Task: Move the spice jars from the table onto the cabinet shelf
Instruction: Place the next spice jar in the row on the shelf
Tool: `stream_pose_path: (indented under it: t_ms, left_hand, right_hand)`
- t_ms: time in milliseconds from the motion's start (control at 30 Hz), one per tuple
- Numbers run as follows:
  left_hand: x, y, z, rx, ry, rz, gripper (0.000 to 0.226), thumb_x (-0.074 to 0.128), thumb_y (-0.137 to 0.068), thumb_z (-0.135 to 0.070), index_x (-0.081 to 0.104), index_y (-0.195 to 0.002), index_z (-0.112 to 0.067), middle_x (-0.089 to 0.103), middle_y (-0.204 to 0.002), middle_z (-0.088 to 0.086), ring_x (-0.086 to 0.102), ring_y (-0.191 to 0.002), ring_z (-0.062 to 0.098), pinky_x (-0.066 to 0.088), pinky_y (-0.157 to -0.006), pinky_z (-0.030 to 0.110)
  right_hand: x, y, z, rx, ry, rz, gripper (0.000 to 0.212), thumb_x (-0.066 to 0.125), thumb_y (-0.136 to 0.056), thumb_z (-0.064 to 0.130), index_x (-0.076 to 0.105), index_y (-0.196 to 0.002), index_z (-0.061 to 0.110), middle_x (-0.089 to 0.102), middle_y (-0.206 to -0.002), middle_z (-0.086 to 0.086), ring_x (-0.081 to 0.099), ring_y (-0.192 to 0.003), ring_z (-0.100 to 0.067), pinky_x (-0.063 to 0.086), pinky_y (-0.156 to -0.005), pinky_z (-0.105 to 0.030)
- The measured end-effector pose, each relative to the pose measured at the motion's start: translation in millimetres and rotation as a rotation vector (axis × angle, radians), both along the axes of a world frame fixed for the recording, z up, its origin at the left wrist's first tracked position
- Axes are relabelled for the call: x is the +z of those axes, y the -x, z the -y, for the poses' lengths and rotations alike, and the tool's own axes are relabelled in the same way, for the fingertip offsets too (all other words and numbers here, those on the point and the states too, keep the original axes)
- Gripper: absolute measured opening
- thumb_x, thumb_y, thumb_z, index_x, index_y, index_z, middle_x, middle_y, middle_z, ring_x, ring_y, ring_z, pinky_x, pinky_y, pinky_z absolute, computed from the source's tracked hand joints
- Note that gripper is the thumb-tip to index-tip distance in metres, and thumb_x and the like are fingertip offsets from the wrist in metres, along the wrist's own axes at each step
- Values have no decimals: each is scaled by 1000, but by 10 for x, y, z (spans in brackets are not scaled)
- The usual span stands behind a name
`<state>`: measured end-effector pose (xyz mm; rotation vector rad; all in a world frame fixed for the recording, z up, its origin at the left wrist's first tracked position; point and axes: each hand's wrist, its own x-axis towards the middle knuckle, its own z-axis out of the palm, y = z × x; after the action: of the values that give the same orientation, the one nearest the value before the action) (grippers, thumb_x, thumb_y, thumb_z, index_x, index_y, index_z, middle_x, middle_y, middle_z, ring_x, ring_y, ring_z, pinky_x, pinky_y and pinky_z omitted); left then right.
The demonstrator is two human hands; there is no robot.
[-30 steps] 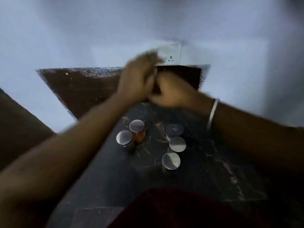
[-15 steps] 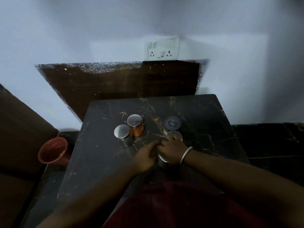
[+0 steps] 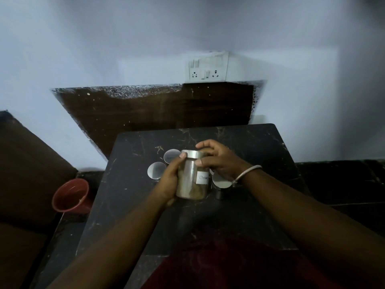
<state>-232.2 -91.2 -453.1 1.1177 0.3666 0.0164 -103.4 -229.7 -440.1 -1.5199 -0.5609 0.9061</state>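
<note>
While other silver-lidded jars (image 3: 156, 171) stand on the dark marbled surface (image 3: 129, 195), the clear, white-labelled glass spice jar with a steel lid (image 3: 192, 180) is up just above it, left hand (image 3: 169, 180) wrapped round its body, right hand (image 3: 218, 161) curled over the lid.

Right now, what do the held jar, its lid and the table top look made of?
The jar: clear glass or plastic, glossy; brown contents show through the wall. The lid: likely metal, silvery with a soft sheen. The table top: dark polished stone or marble-look laminate, pale veins across it; cannot tell which.
</note>
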Motion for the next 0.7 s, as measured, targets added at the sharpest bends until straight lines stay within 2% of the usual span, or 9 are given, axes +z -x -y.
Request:
stream_pose_path:
  t_ms: [67, 200, 300, 400, 467, 600, 700]
  left_hand:
    - [114, -15, 16, 52, 57, 13, 49, 49, -95, -53, 80, -113, -19, 78, -108, 15, 77, -94, 28, 63, -72, 40]
    - [241, -34, 23, 124, 250, 50, 63, 51, -90, -58, 68, -127, -10, 72, -114, 20, 73, -97, 31, 62, -77, 44]
    - [273, -53, 0, 119, 330, 50, 58, 49, -92, -55, 77, -117, -11, 75, -111, 18, 75, -94, 31, 63, -76, 44]
    - [300, -57, -13, 76, 271, 43, 56, 40, -99, -53, 82, -110, -18, 77, -113, 17, 76, -97, 31, 62, -79, 47]
    - [345, -58, -5, 77, 236, 58, 56, 44, -95, -56, 80, -114, -18, 76, -117, 18, 75, -101, 32, 62, -81, 47]
    - [441, -71, 26, 32, 197, 121, 67, 46, -94, -67, 75, -123, -15, 75, -120, 20, 75, -104, 31, 62, -80, 44]
    - [506, -83, 42, 2, 184, 132, 70, 53, -90, -69, 74, -126, -12, 75, -119, 21, 76, -103, 31, 62, -80, 41]
  right_hand:
    - [-14, 142, -58, -133, -107, -53, 61, 85, -67, 34, 60, -121, 22, 72, -116, -6, 74, -103, -24, 60, -80, -34]
    - [116, 315, -60, -213, -282, -154, 53, 74, -79, 34, 61, -128, 18, 73, -119, -6, 73, -108, -24, 60, -84, -37]
    - [274, 362, 27, -250, -300, -57, 49, 72, -82, 26, 62, -130, 25, 72, -123, 0, 71, -112, -20, 60, -84, -35]
    - [409, 406, 87, -283, -304, 70, 46, 73, -84, 14, 63, -127, 27, 72, -117, 3, 72, -107, -15, 61, -77, -29]
    - [461, 440, 92, -296, -318, 120, 45, 72, -87, 8, 62, -127, 28, 70, -121, -2, 71, -109, -21, 62, -79, -33]
    - [512, 509, 58, -320, -349, 133, 49, 73, -80, 17, 61, -125, 32, 66, -127, -8, 68, -114, -30, 61, -91, -50]
    - [536, 518, 50, -322, -371, 123, 51, 77, -75, 25, 63, -124, 34, 69, -123, -3, 69, -113, -29, 60, -91, -53]
